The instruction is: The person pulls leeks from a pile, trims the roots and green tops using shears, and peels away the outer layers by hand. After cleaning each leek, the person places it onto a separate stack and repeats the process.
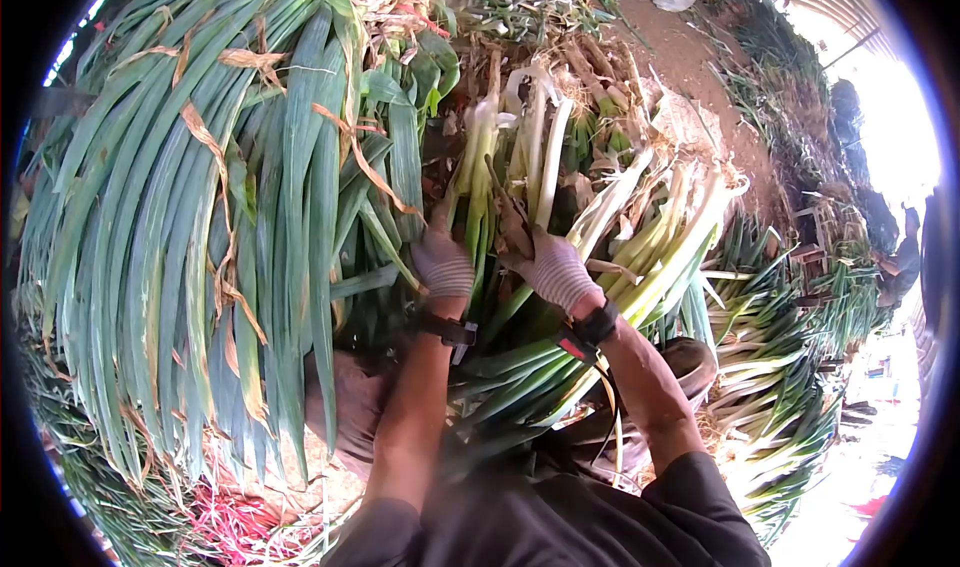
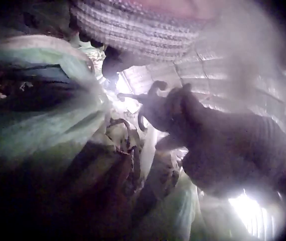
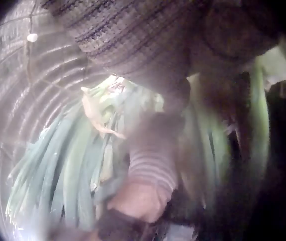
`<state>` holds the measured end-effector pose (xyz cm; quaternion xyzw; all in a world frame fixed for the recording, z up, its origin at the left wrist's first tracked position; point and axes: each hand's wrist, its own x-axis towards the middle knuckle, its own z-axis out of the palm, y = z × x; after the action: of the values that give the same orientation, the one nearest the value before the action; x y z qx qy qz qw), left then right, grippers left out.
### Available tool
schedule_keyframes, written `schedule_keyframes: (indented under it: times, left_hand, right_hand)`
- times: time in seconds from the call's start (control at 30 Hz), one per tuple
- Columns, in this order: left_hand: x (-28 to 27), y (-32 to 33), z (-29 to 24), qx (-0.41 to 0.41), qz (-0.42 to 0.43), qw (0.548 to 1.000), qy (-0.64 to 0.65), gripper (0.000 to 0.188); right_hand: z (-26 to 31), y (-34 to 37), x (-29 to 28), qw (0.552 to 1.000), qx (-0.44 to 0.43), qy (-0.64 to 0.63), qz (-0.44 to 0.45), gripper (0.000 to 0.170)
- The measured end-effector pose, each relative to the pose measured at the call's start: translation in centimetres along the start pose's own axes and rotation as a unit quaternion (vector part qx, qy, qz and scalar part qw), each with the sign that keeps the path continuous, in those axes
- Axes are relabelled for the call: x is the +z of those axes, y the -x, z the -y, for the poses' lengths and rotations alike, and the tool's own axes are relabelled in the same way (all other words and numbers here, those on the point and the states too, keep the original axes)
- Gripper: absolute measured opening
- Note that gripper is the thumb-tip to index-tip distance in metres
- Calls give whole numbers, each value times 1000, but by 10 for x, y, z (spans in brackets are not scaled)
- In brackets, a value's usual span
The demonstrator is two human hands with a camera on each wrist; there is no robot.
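In the head view, both hands wear pale, striped knit gloves and work close together over a leek (image 1: 480,157) with a white-green shank. My left hand (image 1: 443,264) grips this leek low on its green leaves, its fingers partly hidden among them. Just to the right, my right hand (image 1: 553,270) pinches a brown withered leaf (image 1: 513,225) beside the same stalk. The left wrist view shows my right hand (image 2: 223,135) as a dark shape with bent fingers. My left hand (image 3: 153,170) appears blurred in the right wrist view, close under the right glove.
A tall heap of leeks with long green leaves (image 1: 230,197) fills the left side. More leeks with pale shanks (image 1: 670,227) lie by my right hand, roots outward. Bare soil (image 1: 690,97) shows at the upper right, and red strings (image 1: 235,522) lie at the lower left.
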<state>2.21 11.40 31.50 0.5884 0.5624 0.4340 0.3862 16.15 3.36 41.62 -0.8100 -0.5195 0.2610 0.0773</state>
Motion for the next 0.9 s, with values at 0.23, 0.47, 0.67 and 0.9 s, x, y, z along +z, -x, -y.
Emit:
schedule_keyframes:
  times: [0.23,0.47,0.67,0.9]
  left_hand:
    - [10,4,-32,78,159,893,-414,42]
    - [26,-5,-25,60,152,869,-467,48]
    - [22,-11,-33,10,199,884,-424,54]
    - [21,-21,-39,-56,247,879,-405,59]
  right_hand:
    - [5,-50,-5,998,-5,0,-64,60]
    - [10,-99,-18,998,-23,-12,-60,59]
    - [9,-150,-14,995,-9,-28,-95,60]
    - [18,-180,-27,993,-13,-82,-85,67]
